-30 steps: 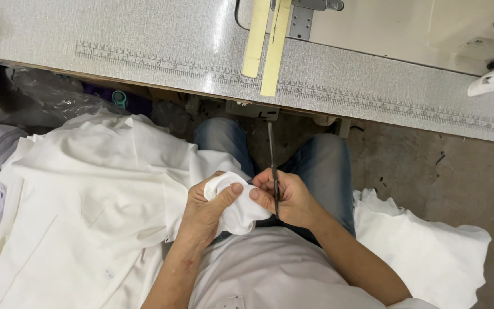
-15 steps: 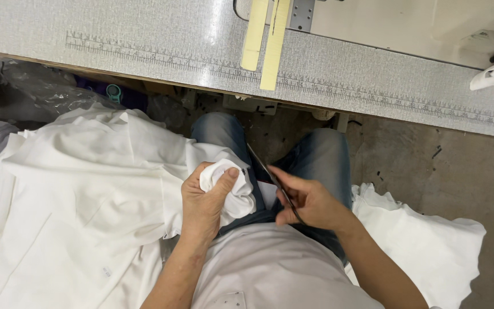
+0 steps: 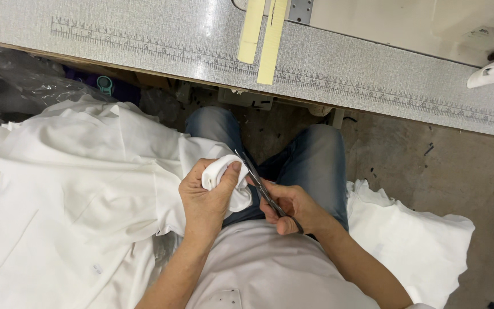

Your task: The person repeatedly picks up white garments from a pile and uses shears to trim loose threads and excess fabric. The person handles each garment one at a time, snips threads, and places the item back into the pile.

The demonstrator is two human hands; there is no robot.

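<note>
My left hand [image 3: 204, 200] grips a bunched piece of white cloth [image 3: 227, 180] over my lap. In my right hand [image 3: 293, 207] is a pair of dark scissors [image 3: 258, 183]. Their blades slant up and left, with the tips right by the bunched cloth next to my left thumb. The cloth runs on into a big white fabric piece [image 3: 64, 206] spread over my left side. I sit in blue jeans [image 3: 310, 166] and a light shirt.
A grey worktable [image 3: 161, 34] with a printed ruler along its front edge crosses the top. Two yellowish strips [image 3: 261, 34] hang over that edge. More white fabric [image 3: 413, 246] lies on the concrete floor at right. A clear plastic bag [image 3: 24, 80] sits at left.
The scissors swung from upright to a slant up and left. My right hand dropped lower and to the right, away from the left hand. My left hand kept its hold on the cloth.
</note>
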